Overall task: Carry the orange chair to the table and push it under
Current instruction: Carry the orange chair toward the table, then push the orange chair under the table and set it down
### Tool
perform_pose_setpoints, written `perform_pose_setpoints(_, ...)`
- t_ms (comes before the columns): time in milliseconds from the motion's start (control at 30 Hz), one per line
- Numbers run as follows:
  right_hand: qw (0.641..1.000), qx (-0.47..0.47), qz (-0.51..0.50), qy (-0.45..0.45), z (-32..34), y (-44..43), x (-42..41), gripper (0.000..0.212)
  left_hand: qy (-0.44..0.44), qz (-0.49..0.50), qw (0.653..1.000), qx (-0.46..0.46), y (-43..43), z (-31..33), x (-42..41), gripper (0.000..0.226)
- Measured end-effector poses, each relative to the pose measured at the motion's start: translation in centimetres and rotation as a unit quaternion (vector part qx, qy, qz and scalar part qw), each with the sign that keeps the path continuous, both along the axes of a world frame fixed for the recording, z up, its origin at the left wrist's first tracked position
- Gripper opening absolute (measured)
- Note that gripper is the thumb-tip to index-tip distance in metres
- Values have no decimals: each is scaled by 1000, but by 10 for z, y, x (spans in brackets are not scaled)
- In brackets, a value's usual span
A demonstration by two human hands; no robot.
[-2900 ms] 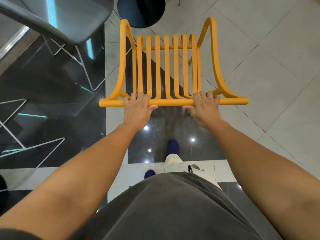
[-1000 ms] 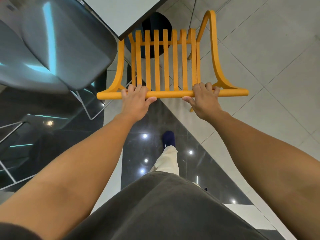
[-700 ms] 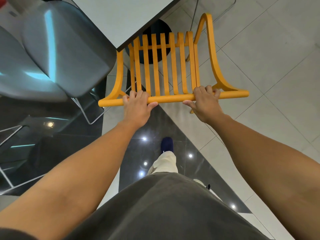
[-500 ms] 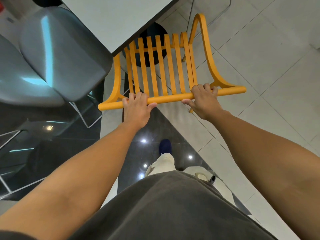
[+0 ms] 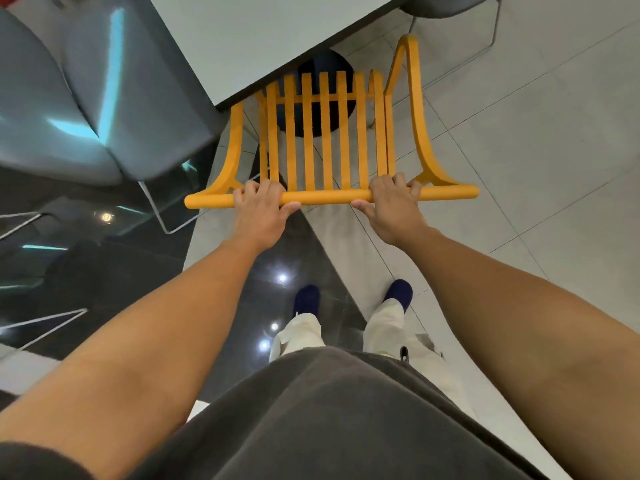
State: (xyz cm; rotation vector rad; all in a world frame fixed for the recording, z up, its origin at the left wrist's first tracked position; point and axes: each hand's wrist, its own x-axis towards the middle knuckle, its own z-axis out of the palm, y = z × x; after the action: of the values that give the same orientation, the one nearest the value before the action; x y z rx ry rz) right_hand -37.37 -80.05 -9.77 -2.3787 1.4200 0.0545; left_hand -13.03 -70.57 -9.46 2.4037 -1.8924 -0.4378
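The orange chair (image 5: pixel 325 133) has a slatted back and seat and a round top rail. My left hand (image 5: pixel 261 211) grips the rail left of its middle, and my right hand (image 5: pixel 391 206) grips it right of the middle. The white table (image 5: pixel 249 32) with a dark edge runs diagonally across the top. The chair's front left part sits beneath the table's edge, hidden from sight. Its right armrest stands outside the table's edge.
A grey shell chair (image 5: pixel 114 95) on a wire frame stands close on the left, almost touching the orange chair. The table's dark round base (image 5: pixel 315 98) shows through the slats. Another wire-legged chair (image 5: pixel 460 15) is at top right. My feet (image 5: pixel 398 292) stand behind the chair.
The chair has moved forward, so more of its front lies beneath the table's edge. It has squared up after tilting. Both my feet now stand side by side.
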Motion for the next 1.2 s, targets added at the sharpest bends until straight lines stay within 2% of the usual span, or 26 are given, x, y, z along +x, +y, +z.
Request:
perform_pose_setpoints(333,996,24,83,-18,8,-65,-25,37,-29,46,998,17,-42,0,-33,48)
perform_pose_setpoints(800,991,43,119,-42,2,-168,-24,25,-13,94,995,10,-114,-2,-45,52)
perform_pose_setpoints(1200,992,-12,120,-42,-5,-175,-28,35,-15,107,994,5,-122,2,-50,48)
